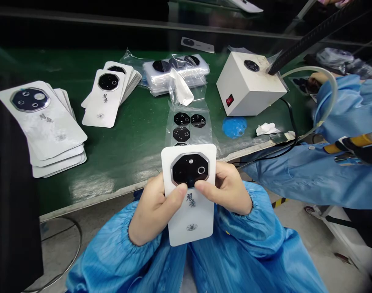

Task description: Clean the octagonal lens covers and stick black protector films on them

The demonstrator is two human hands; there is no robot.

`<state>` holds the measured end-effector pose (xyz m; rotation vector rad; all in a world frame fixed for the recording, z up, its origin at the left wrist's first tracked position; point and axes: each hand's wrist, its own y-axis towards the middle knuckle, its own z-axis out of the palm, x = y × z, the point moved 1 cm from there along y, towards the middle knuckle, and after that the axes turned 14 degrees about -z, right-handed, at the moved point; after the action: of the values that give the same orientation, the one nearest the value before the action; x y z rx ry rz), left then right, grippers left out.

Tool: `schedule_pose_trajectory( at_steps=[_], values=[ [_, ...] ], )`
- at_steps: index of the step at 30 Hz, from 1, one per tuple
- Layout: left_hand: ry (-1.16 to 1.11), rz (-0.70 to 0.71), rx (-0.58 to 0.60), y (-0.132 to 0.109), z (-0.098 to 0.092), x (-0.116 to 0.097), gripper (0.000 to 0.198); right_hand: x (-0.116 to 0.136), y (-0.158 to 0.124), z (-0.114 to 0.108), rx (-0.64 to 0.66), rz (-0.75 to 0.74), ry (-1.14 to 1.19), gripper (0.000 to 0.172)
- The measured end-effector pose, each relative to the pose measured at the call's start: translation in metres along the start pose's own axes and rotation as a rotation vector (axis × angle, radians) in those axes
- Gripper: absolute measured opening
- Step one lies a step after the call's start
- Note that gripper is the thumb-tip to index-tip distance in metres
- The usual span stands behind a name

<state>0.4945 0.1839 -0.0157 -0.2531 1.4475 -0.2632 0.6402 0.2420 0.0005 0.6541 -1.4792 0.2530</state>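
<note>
Between my two hands I hold a white phone back cover (190, 215), tilted up toward me, with a black octagonal camera lens piece (190, 169) near its top. My left hand (157, 207) grips its left side, thumb at the lower left rim of the lens piece. On the other side my right hand (225, 187) holds the right edge, its thumb at the lower right rim. The fingers behind the cover are hidden. Just beyond it lies a clear sheet (201, 136) carrying several black octagonal lens pieces, partly covered by the cover.
Stacks of white covers stand at the left (56, 130) and farther back (108, 101). Plastic-wrapped covers (161, 83) lie at the back. Right of them sits a white box (249, 85) with a red switch and hose. A blue lump (234, 127) lies before it. A co-worker's blue sleeve (351, 101) is at right.
</note>
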Motion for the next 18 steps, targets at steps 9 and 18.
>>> schedule_pose_trajectory(
  at_steps=[9,18],
  values=[
    [-0.157,-0.049,0.042,0.0005,0.0039,0.0028,0.015,0.0070,0.0026,0.0040,-0.041,-0.067,-0.088,0.013],
    [-0.360,-0.247,0.119,0.0014,0.0062,-0.0030,0.020,0.0039,-0.0026,0.0032,-0.039,0.090,0.234,0.019]
  ],
)
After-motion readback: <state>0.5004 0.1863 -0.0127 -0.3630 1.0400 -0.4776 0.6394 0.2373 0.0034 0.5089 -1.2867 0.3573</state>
